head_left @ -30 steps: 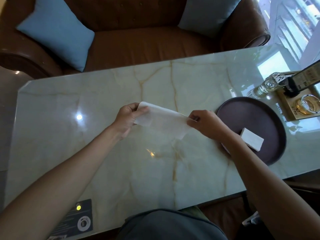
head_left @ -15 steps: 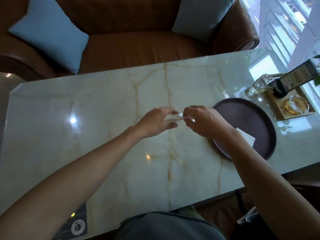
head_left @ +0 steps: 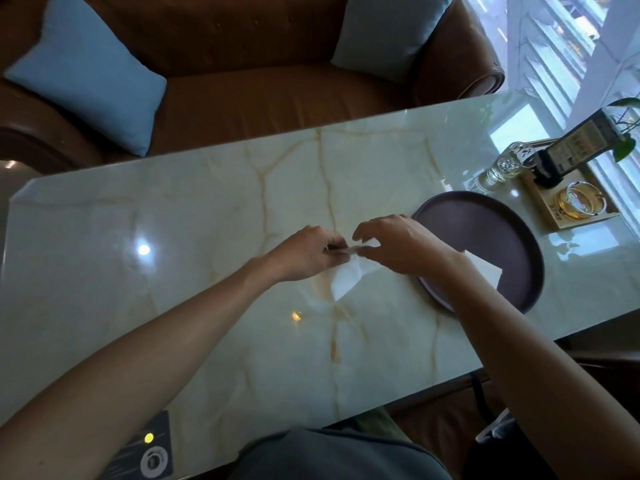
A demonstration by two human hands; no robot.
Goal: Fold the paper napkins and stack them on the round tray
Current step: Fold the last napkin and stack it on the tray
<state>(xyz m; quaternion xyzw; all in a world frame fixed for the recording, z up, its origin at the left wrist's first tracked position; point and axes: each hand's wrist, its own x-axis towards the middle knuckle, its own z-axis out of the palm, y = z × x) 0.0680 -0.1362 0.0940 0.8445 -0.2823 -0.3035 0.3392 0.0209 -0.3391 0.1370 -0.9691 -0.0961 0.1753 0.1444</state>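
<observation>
A white paper napkin [head_left: 348, 279] hangs folded over the middle of the marble table, its lower corner pointing down. My left hand [head_left: 308, 254] pinches its top edge from the left, and my right hand [head_left: 398, 244] pinches the same edge from the right, fingertips nearly meeting. To the right lies the dark round tray [head_left: 491, 223]. A folded white napkin [head_left: 485, 268] rests on the tray, partly hidden behind my right forearm.
A wooden stand [head_left: 575, 202] with a glass ashtray, a dark menu card and a clear bottle [head_left: 502, 169] sits at the table's far right. A brown sofa with blue cushions [head_left: 86, 71] lies beyond the far edge. A black control panel [head_left: 152, 455] is at the near left corner.
A second ago the napkin was stretched wide between my hands. My hands have come together, bringing the ends to meet, and the napkin now hangs doubled below them.
</observation>
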